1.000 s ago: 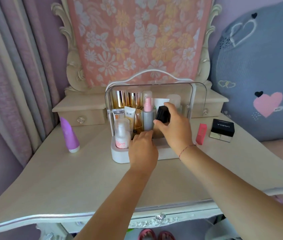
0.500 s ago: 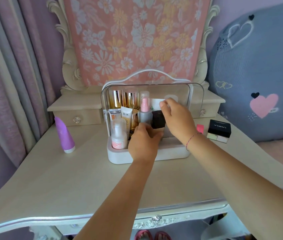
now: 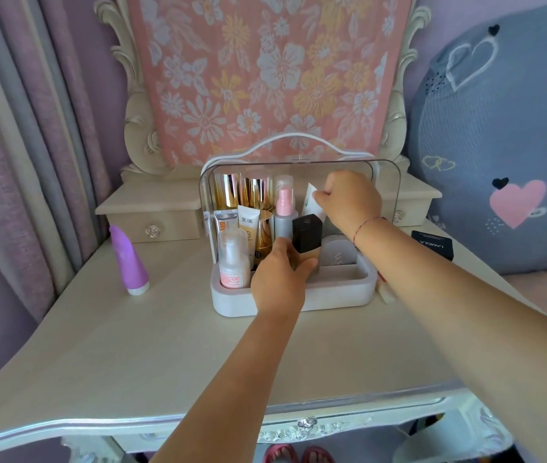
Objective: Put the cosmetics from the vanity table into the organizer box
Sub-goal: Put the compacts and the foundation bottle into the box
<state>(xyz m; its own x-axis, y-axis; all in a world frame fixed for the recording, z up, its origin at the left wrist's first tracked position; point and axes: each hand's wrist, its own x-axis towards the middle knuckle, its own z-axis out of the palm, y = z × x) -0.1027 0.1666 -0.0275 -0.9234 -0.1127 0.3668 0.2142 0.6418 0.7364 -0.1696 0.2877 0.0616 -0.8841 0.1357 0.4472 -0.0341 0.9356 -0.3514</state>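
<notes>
1. The left hand (image 3: 277,279) is curled round the low part of the bottle (image 3: 307,233), the one with the black cap. The bottle stands straight up in the front row of the box (image 3: 339,295), near the middle
2. The right hand (image 3: 352,198) is up at the back of the box. Its fingers are bent in and pinch the top of a white tube (image 3: 310,203). The white tube stands in the back row and leans a little
3. Both hands are busy inside the box, and both things look nearly in place. I think the next step is to let go of them
4. Two things wait out on the desk (image 3: 165,345). The purple tube (image 3: 130,259) stands straight up, cap down, well off to the left of the box. The black case (image 3: 432,244) lies flat to the right of the box, past the right arm
5. Here is what counts for the next move. The purple tube is on the left hand's side, so the left hand is nearer to it. The black case is on the right hand's side, so the right hand is nearer to that
6. The purple tube is tall and thin, so a bump could tip it. A grab round its middle from the side looks best
</notes>
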